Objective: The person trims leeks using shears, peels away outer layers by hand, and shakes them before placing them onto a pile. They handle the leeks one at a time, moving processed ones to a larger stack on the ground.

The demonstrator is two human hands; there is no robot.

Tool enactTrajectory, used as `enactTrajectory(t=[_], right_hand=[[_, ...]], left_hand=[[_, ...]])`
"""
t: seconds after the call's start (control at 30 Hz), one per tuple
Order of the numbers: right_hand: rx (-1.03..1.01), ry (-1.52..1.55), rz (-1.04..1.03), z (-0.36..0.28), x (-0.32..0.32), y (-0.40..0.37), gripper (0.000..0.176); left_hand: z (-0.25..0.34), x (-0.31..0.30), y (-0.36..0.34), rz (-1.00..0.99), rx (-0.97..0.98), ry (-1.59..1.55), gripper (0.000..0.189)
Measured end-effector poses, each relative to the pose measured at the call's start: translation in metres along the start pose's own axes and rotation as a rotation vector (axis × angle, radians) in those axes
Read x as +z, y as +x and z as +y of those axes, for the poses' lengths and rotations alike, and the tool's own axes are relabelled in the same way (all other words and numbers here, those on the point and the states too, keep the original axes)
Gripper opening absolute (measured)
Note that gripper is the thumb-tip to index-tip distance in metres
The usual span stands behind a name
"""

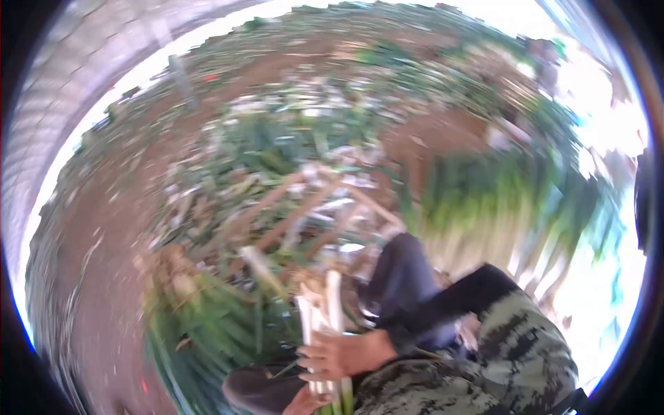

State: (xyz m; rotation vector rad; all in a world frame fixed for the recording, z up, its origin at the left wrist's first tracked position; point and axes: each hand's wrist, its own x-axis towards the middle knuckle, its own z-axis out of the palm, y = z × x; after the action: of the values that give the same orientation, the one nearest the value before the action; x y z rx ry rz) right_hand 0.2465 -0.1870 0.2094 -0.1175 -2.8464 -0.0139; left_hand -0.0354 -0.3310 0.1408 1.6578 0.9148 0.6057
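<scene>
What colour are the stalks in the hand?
The stalks are white, turning green near the bottom edge. The head view shows them.

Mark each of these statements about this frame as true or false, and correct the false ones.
1. A hand grips a bundle of pale stalks. True: the right hand is closed round the bundle of stalks.
2. The stalks are red. False: they are white, turning green near the bottom edge.
3. The ground is reddish-brown soil. True: the soil is strewn with green leaves.
4. The person wears plain white clothing. False: camouflage cloth and dark cloth show.
</scene>
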Motion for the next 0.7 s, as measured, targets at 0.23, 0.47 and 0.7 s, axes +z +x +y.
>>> enactTrajectory(t=[0.23,0.47,0.7], right_hand=[[-0.039,-0.287,0.259,0.012,-0.028,-0.04,0.025],[0.121,-0.458,0.19,0.052,-0.081,-0.104,0.027],[0.717,-0.629,0.025,0.046,-0.224,-0.271,0.055]], left_hand=[[0.068,-0.016,0.107,0.016,-0.696,-0.494,0.047],[0.074,-0.038,0.161,0.038,-0.671,-0.427,0.049],[0.09,-0.079,0.204,0.092,-0.577,-0.386,0.051]])
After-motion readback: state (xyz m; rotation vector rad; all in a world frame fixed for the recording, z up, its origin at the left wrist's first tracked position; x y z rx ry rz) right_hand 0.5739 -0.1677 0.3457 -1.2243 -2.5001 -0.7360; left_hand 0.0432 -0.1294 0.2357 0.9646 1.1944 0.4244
